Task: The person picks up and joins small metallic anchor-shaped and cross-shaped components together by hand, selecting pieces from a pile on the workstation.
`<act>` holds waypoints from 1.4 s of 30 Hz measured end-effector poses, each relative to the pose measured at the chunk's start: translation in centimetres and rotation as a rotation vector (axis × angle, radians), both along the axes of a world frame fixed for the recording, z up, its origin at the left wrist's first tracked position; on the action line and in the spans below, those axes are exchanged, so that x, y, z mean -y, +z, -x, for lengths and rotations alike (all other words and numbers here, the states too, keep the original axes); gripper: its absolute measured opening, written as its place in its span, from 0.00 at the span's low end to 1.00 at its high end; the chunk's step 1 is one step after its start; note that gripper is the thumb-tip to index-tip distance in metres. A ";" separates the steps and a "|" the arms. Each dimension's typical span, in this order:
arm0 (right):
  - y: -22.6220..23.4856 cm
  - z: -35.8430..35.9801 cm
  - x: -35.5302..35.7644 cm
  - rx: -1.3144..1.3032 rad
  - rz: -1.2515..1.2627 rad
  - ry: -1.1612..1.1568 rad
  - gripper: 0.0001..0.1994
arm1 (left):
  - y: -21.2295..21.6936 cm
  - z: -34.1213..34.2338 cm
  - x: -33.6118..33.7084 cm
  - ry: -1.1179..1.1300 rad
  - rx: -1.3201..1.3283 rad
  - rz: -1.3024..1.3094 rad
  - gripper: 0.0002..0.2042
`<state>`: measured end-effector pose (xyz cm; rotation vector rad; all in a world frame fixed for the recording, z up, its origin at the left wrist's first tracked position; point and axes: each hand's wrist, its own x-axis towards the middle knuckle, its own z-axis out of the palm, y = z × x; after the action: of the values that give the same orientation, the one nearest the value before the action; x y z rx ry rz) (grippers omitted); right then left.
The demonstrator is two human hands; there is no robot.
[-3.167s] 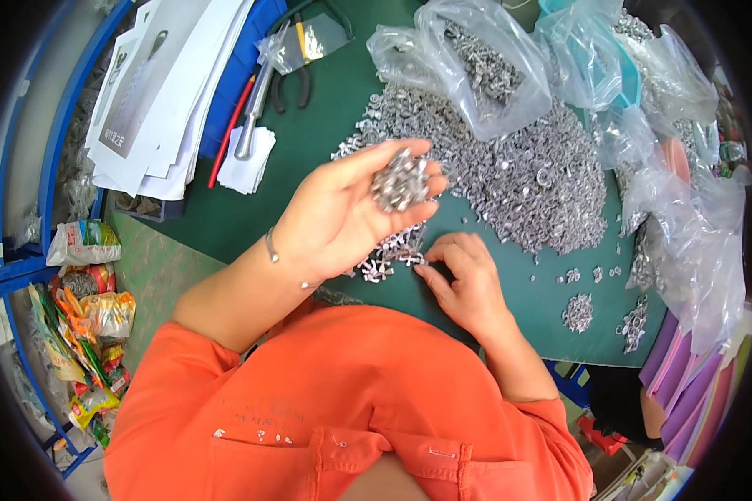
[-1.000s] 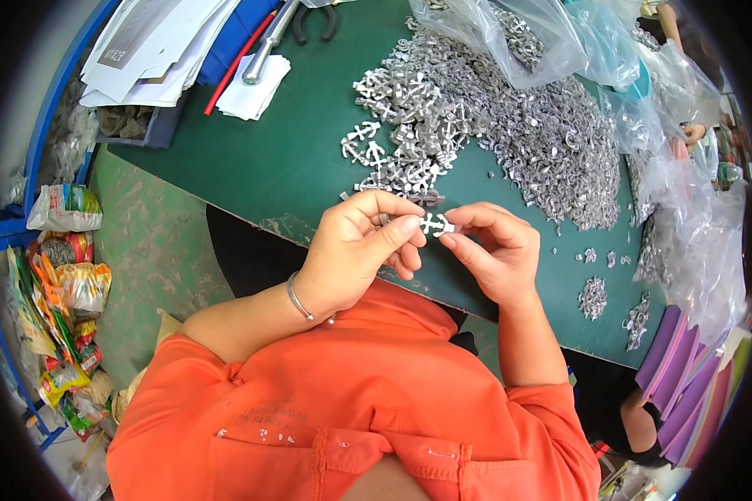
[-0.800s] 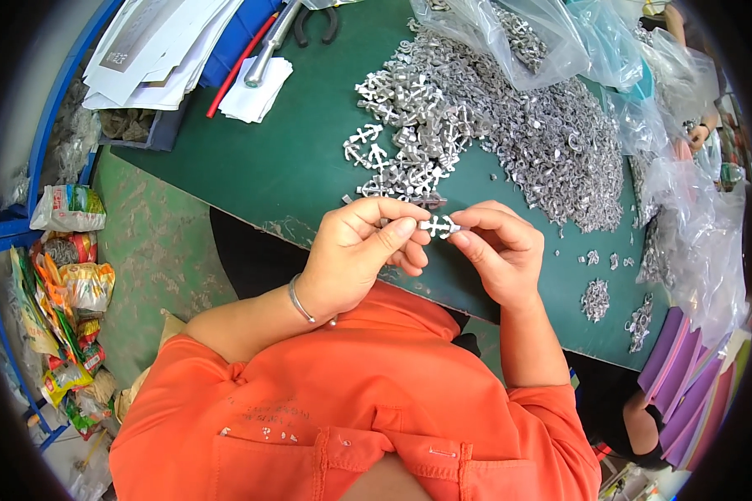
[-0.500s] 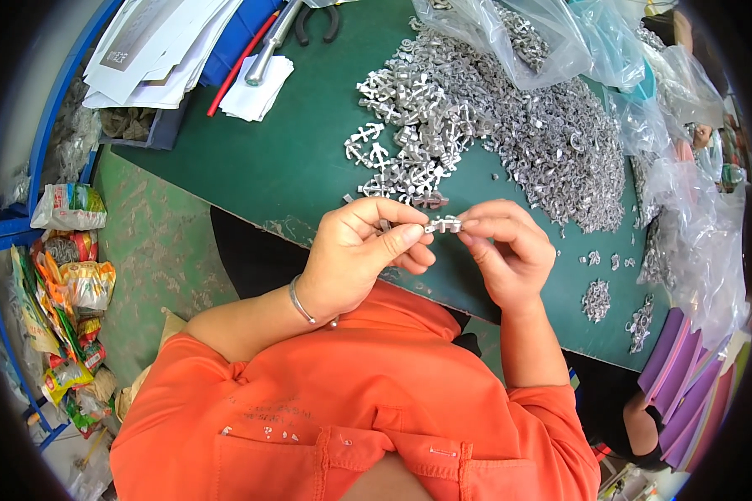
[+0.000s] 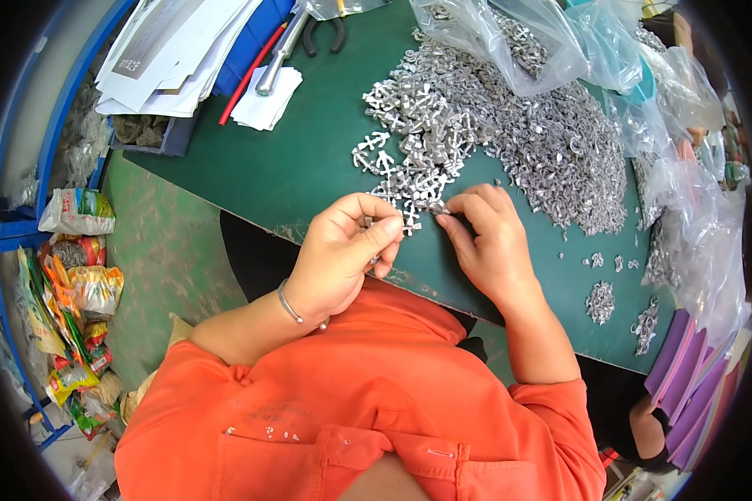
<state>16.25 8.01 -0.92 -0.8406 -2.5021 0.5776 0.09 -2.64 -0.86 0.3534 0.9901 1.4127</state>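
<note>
The left hand (image 5: 343, 242) is on the near side of the anchor heap (image 5: 430, 134), palm turned inward and fingers curled, thumb pressed toward the forefinger, with grey metal bits (image 5: 368, 223) showing between them. The forearm comes up from the lower left, a thin bracelet (image 5: 288, 302) at the wrist. The right hand (image 5: 489, 238) reaches to the near right edge of the heap, knuckles up, thumb and forefinger drawn close together at a grey piece; whether they pinch it cannot be told. One loose anchor (image 5: 412, 221) lies at the heap's near tip, just beside the left fingertips.

The heap rests on a dark green table (image 5: 284, 167). Right of it, and touching it, spreads a larger mound of small grey parts (image 5: 555, 159), with clear plastic bags (image 5: 509, 58) behind. Two little clusters (image 5: 600, 302) lie well to the heap's right, nearer the person. To its left and farther back are pliers (image 5: 324, 37), a red stick (image 5: 251, 77), white cards (image 5: 267, 100) and loose papers (image 5: 171, 50).

Well left of the heap are a worn green floor (image 5: 171, 259), bright packets (image 5: 94, 288) and a blue rack (image 5: 5, 234); far right, purple sheets (image 5: 693, 392).
</note>
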 end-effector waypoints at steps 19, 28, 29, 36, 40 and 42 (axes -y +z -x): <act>0.0 -1.0 0.0 -0.331 0.714 0.121 0.04 | -0.6 -0.6 -0.5 -0.008 -0.089 -0.054 0.06; -0.1 -1.0 -0.2 -0.332 0.692 0.119 0.05 | -0.3 -0.3 -0.5 -0.031 -0.003 -0.060 0.06; 0.0 -0.8 -0.1 -0.343 0.692 0.128 0.05 | -0.2 -0.3 -0.5 -0.023 -0.026 -0.051 0.06; 0.2 -0.7 0.2 -0.542 0.773 0.048 0.05 | -0.1 -0.8 -0.9 -0.016 -0.184 -0.066 0.05; -0.1 -0.6 0.2 -0.584 0.675 0.067 0.05 | -0.3 -0.4 -1.0 -0.035 -0.172 -0.084 0.06; 0.0 -0.2 0.2 -0.567 0.253 0.134 0.07 | -0.6 -0.3 -0.9 -0.030 -0.194 -0.093 0.07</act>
<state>16.49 7.82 -0.87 -0.4992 -1.9963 1.0321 0.38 -1.78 -1.43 0.5805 1.0728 1.4193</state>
